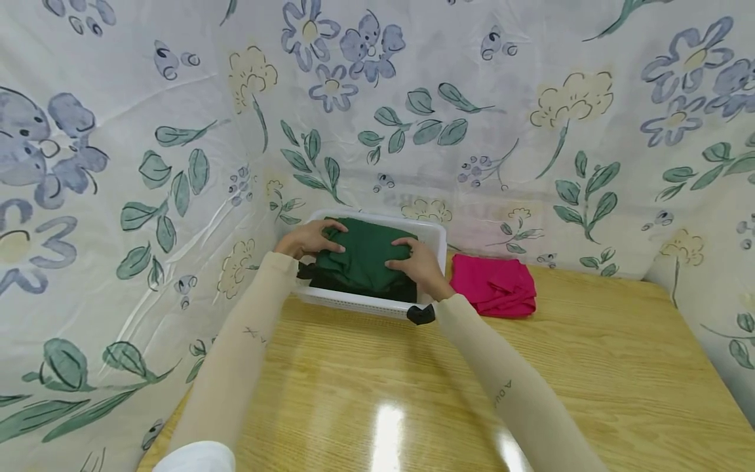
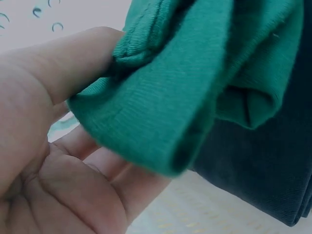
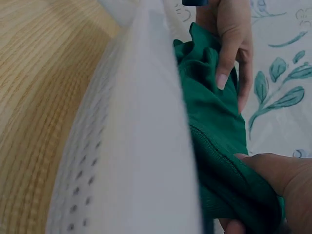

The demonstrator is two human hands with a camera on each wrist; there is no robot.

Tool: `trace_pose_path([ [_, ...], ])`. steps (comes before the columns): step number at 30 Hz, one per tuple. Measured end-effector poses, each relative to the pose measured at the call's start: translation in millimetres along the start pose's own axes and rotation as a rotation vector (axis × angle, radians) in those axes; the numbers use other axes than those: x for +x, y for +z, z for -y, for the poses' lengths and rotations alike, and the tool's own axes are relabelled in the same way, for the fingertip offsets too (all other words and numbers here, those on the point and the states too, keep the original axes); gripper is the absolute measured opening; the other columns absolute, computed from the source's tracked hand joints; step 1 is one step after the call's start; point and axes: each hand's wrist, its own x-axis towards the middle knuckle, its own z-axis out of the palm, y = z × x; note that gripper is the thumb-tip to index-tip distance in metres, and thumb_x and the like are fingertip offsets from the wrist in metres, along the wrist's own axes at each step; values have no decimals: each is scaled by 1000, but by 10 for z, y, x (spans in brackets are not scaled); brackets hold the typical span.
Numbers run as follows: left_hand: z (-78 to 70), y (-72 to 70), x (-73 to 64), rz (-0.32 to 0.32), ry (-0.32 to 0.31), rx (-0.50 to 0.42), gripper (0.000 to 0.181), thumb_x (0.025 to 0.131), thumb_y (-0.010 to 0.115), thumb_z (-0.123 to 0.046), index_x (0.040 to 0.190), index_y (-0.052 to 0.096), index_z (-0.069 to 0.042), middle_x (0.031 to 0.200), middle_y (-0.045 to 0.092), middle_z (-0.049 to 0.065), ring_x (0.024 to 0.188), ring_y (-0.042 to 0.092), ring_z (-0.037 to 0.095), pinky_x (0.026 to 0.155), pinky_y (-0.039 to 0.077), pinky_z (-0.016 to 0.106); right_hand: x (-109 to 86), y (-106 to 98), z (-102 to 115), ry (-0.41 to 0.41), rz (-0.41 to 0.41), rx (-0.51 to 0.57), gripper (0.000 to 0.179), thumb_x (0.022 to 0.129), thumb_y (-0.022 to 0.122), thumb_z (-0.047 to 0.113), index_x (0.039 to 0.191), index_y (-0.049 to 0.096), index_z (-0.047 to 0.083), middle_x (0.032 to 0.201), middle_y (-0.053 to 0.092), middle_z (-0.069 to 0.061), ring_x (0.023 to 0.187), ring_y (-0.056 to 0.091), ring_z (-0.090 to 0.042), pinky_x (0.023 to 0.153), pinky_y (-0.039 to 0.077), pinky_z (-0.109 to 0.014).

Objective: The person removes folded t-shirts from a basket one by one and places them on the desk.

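Note:
A folded green garment [image 1: 371,252] lies over a dark folded cloth [image 1: 392,292] inside a white plastic basket [image 1: 441,239]. At the garment's left end my left hand [image 1: 311,238] grips the green fabric [image 2: 146,107], thumb above and fingers beneath. The right hand [image 1: 423,263] holds the opposite end. In the right wrist view, the right thumb [image 3: 273,168] presses on the green cloth [image 3: 214,107] while a fingertip shows below it. Most of the right fingers are hidden by the cloth and the basket wall [image 3: 151,146].
To the right of the basket, a folded pink-red cloth [image 1: 494,286] lies on the wooden table [image 1: 590,354]. Flower-patterned sheeting [image 1: 472,157] hangs behind the basket and along its left side.

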Motion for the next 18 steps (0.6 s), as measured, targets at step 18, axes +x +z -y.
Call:
trace_pose_path([
  [18, -230, 129, -89, -18, 123, -8, 59, 98, 74, -17, 151, 49, -13, 144, 46, 24, 83, 42, 19, 59, 40, 32, -148, -407, 42, -44, 3, -33, 49, 91, 81, 23, 137, 62, 21, 152, 47, -14, 138, 47, -34, 100, 51, -50],
])
